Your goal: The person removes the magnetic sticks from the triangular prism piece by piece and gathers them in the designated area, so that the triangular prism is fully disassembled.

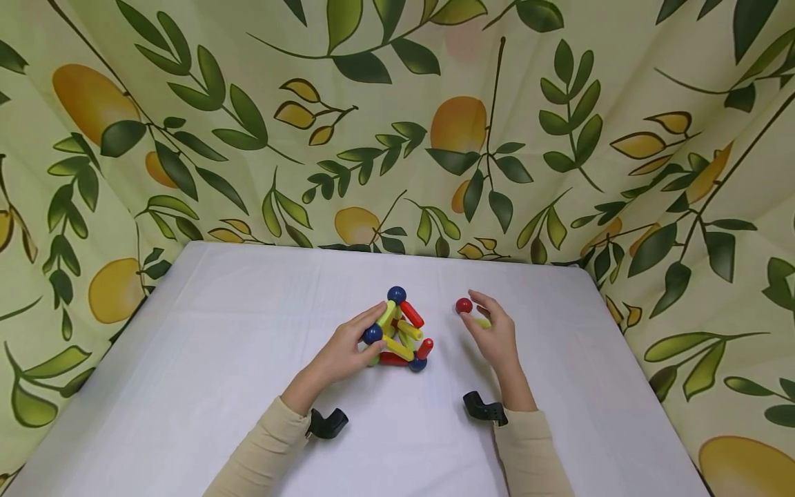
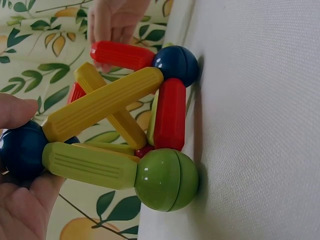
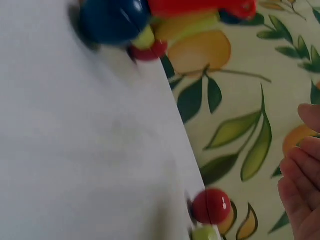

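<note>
A frame of toy building rods and balls (image 1: 397,347) stands on the white table, with red, yellow and yellow-green rods joined by blue, green and red balls. My left hand (image 1: 346,348) grips it at its left side, thumb and fingers around a blue ball (image 2: 22,150). Low in the left wrist view, a green ball (image 2: 167,180) touches the tabletop. To the right, my right hand (image 1: 497,338) hovers with parted, relaxed fingers. Close to its fingertips lie a loose red ball (image 1: 464,306) and a yellow-green rod (image 1: 483,323); in the right wrist view the hand is apart from that ball.
White cloth covers the table (image 1: 217,310). Behind it hangs a curtain (image 1: 385,172) printed with leaves and fruit. A black wrist mount (image 1: 328,423) sits on the left forearm, another mount (image 1: 484,407) on the right.
</note>
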